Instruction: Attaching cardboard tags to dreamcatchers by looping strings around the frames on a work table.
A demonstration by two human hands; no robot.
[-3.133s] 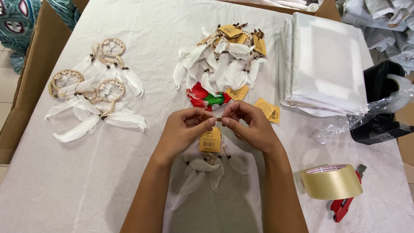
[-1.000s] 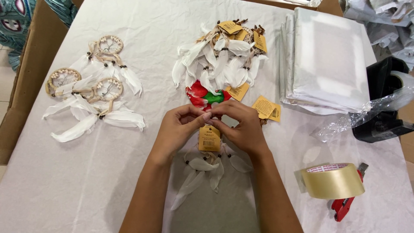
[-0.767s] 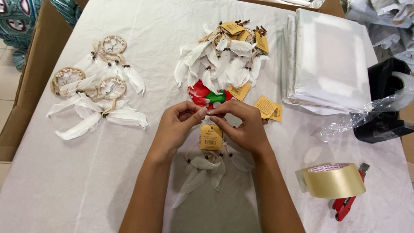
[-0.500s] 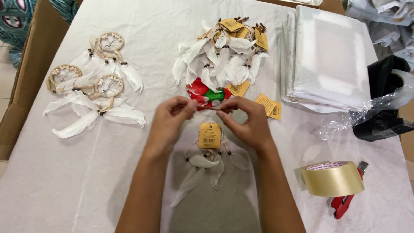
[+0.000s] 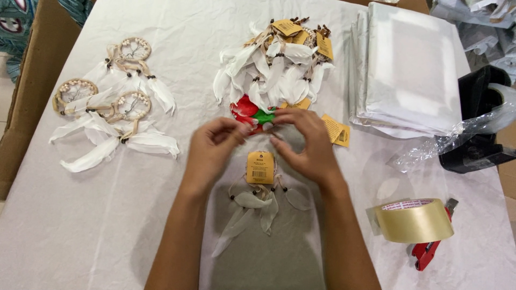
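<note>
Two bare hands are meeting over a white cloth-covered table (image 5: 161, 225). The left hand (image 5: 212, 150) and right hand (image 5: 306, 145) are pinching their fingertips together just above a yellow cardboard tag (image 5: 260, 167), which is hanging between the wrists. Below the tag, a small dreamcatcher with white feathers and dark beads (image 5: 252, 207) is dangling over the cloth, just under both palms.

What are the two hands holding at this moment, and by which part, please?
Both hands, left hand and right hand, pinch the top of a small dreamcatcher; its yellow tag and white feathers hang below.
</note>
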